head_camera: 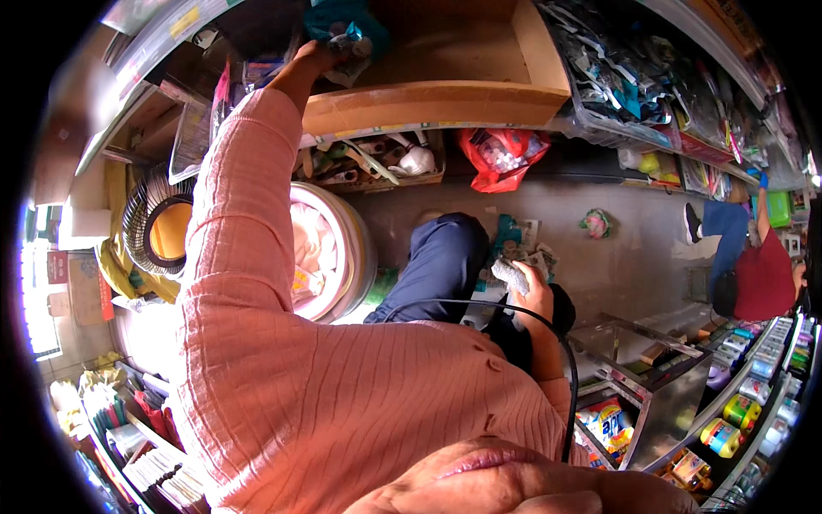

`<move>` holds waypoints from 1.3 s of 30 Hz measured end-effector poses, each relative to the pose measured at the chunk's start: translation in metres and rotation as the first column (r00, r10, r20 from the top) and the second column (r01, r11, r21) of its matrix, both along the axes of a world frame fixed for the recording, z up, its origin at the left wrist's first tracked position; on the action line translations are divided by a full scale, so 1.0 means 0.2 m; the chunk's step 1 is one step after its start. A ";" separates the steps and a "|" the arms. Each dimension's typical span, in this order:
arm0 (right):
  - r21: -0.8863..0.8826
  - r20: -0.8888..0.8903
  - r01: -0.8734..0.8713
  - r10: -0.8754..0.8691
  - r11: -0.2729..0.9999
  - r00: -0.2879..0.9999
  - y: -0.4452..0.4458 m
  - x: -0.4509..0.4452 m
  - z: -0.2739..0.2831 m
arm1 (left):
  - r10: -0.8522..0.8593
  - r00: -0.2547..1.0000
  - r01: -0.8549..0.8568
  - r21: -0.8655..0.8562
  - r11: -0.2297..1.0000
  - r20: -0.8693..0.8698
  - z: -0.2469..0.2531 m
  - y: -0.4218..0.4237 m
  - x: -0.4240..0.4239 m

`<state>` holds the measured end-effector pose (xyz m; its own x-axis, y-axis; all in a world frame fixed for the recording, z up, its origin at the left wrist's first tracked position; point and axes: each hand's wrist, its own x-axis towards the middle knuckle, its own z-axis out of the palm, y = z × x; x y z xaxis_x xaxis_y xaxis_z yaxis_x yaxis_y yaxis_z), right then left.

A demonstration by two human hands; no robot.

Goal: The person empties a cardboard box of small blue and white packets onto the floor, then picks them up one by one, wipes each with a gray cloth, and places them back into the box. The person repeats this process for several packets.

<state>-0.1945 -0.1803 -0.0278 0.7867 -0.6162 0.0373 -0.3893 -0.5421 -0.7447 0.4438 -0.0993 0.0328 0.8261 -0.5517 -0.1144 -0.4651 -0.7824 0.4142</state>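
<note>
My left hand (316, 56) is stretched out to the shelf, its fingers on a clear and teal plastic packet (350, 48) at the left end of an open cardboard box (437, 103). What the packet contains is hard to tell. Lower down, beside my dark-trousered knee, my right hand (534, 292) grips a small grey textured bundle (511, 276). Crumpled teal and printed wrappers (530, 241) lie on the floor just beyond that hand. A black cable crosses in front of my right forearm.
A round white tub (350, 257) with pale contents stands left of my knee. Under the shelf are a box of utensils (366, 160) and a red plastic bag (501, 160). A metal-framed case (668, 385) stands lower right. Another person (761, 276) crouches at the far right.
</note>
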 end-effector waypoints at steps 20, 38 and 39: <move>-0.053 -0.039 0.008 -0.010 0.999 0.999 0.03 0.00 0.00 | -0.345 0.939 0.214 0.796 0.565 -0.008 0.01 -0.05 -0.13; -0.070 -0.082 0.017 -0.023 0.997 0.996 0.01 0.05 -0.03 | -0.138 0.943 0.045 0.293 0.955 0.304 0.19 -0.24 -0.42; -0.071 -0.082 0.009 -0.014 0.997 0.997 0.01 0.06 -0.04 | -0.027 0.961 -0.018 0.162 0.987 0.275 0.18 -0.21 -0.35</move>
